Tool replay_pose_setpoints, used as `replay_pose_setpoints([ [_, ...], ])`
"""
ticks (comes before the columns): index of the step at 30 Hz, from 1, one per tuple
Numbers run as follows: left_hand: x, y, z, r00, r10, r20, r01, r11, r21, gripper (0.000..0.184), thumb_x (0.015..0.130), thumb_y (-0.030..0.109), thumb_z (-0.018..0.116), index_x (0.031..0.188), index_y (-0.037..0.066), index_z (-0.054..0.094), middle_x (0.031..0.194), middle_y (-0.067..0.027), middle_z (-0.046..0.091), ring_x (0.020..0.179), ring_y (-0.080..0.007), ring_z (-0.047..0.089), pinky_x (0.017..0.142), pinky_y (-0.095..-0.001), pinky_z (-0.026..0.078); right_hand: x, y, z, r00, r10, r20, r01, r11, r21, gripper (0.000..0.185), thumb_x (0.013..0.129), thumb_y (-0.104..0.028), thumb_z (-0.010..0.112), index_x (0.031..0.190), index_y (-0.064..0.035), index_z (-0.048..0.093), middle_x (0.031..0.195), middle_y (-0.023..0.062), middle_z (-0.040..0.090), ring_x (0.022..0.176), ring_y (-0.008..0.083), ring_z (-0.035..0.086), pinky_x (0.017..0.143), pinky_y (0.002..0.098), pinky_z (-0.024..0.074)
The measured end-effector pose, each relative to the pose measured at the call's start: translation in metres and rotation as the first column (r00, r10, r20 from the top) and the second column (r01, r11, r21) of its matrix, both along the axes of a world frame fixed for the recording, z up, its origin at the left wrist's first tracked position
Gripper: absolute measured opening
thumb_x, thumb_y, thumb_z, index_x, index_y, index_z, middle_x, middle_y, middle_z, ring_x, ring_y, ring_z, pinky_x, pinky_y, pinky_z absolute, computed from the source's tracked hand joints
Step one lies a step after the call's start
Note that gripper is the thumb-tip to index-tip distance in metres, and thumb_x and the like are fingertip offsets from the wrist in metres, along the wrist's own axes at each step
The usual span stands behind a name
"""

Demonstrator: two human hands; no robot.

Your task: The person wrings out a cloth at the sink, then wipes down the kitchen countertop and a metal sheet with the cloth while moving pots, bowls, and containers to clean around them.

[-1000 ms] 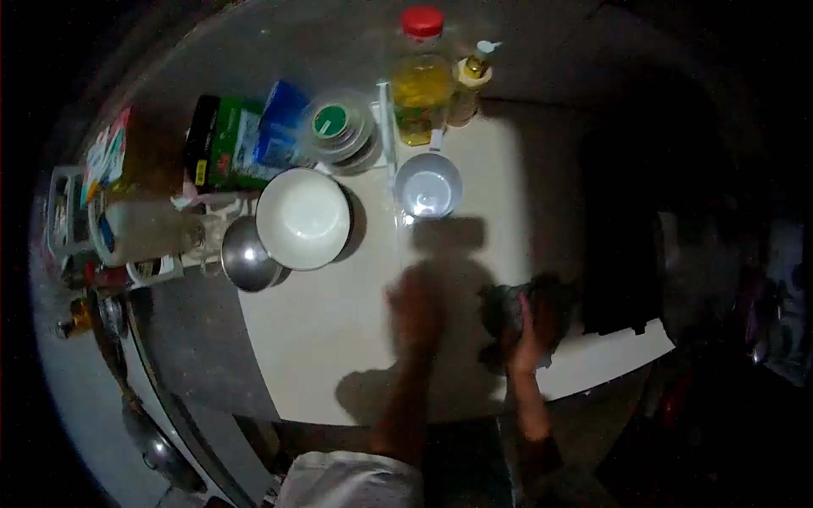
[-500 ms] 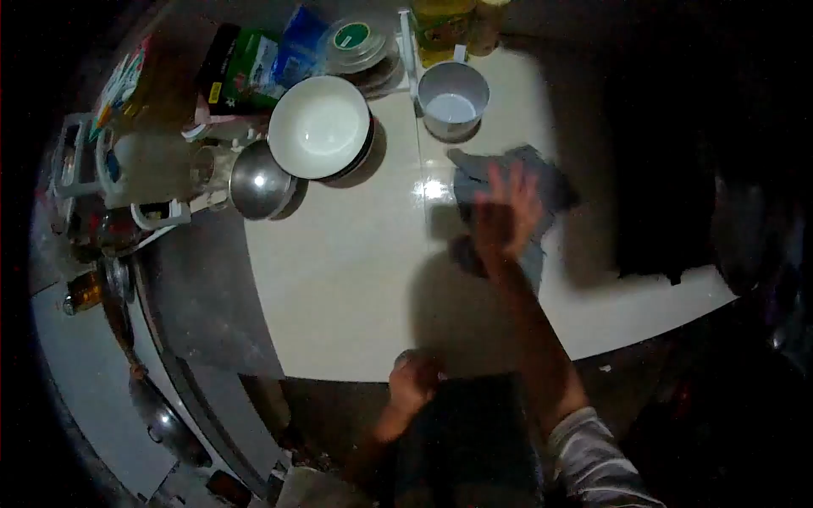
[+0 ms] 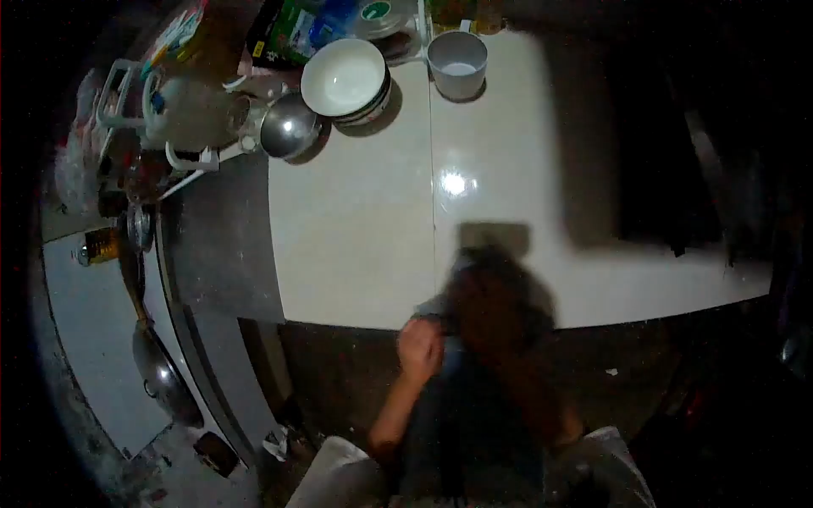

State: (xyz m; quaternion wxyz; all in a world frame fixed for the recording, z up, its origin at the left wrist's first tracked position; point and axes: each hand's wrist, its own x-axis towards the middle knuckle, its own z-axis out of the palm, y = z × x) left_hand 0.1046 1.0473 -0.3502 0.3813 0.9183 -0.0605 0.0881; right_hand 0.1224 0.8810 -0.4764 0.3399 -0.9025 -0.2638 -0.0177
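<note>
My left hand (image 3: pixel 421 347) is closed at the front edge of the pale table (image 3: pixel 356 245), beside a bit of grey cloth (image 3: pixel 434 310). Just right of it, my right hand (image 3: pixel 487 309) lies in deep shadow over the same edge; its fingers and most of the cloth are too dark to make out. Farther back on the table stand a stack of white bowls (image 3: pixel 345 78), a steel bowl (image 3: pixel 290 126) and a grey-white pot (image 3: pixel 457 66).
Packets (image 3: pixel 296 32) and clear lidded containers (image 3: pixel 385 25) are at the back. A plastic jug (image 3: pixel 190 114) stands at the left. Lower left are a pan (image 3: pixel 165 377) and a small bottle (image 3: pixel 100 245). A black object (image 3: pixel 660 169) is at the right.
My right hand has come from the middle of the table back to the front edge, and the cloth has left the middle. The view has shifted, so the bowls and pot appear higher.
</note>
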Motion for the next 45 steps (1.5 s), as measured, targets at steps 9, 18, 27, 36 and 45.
replay_pose_setpoints([
  [9,-0.102,-0.072,-0.066,0.769,-0.399,-0.499,0.191,0.889,-0.417,0.011,0.081,0.021,0.054,0.078,0.017,0.064,0.069,-0.0081,0.058,0.062,-0.0259,0.056,0.05,-0.0395,0.043,-0.031,-0.259,0.092,0.696,-0.699,0.164,0.691,0.591,-0.416,0.045,0.092,-0.035,0.045,0.131,-0.0135,0.047,0.14,0.0117,0.038,0.13,0.0371,0.032,0.102,0.0517,0.0304],
  [18,-0.098,-0.04,-0.018,0.861,-0.42,-0.287,0.38,0.906,-0.186,0.006,0.079,0.015,0.057,0.076,0.011,0.06,0.068,-0.0055,0.056,0.064,-0.0224,0.058,0.055,-0.0359,0.046,0.083,-0.08,0.121,0.946,-0.274,0.172,0.284,0.958,-0.038,0.051,0.075,-0.022,0.066,0.124,-0.0174,0.054,0.136,0.0141,0.043,0.124,0.037,0.04,0.101,0.0487,0.0327],
  [27,-0.052,-0.039,-0.007,0.864,-0.401,-0.306,0.455,0.881,0.13,0.006,0.071,0.011,0.061,0.072,0.008,0.056,0.066,-0.0094,0.053,0.064,-0.0278,0.056,0.059,-0.0408,0.045,0.089,-0.05,0.079,0.969,-0.245,-0.024,0.24,0.961,-0.138,0.054,0.08,-0.038,0.059,0.131,-0.0258,0.046,0.145,0.0068,0.031,0.133,0.0313,0.027,0.108,0.0498,0.0173],
  [36,-0.037,-0.091,-0.049,0.822,-0.381,-0.424,0.202,0.89,-0.409,0.02,0.075,0.015,0.06,0.095,0.013,0.062,0.087,-0.0086,0.06,0.08,-0.0283,0.058,0.066,-0.0404,0.047,0.016,-0.307,0.068,0.516,-0.819,0.25,0.792,0.345,-0.504,0.062,0.084,-0.035,0.055,0.139,-0.0153,0.035,0.145,0.0121,0.031,0.134,0.035,0.025,0.104,0.0515,0.0214],
  [45,0.041,-0.128,-0.015,0.83,-0.47,-0.3,0.557,0.703,0.442,0.048,0.084,0.027,0.051,0.128,0.008,0.043,0.128,-0.0184,0.042,0.122,-0.0367,0.036,0.099,-0.0508,0.028,-0.002,-0.111,0.087,0.831,-0.551,-0.076,0.488,0.788,-0.376,0.049,0.084,-0.039,0.054,0.128,-0.0186,0.049,0.144,0.0073,0.032,0.129,0.0317,0.033,0.101,0.0546,0.0271],
])
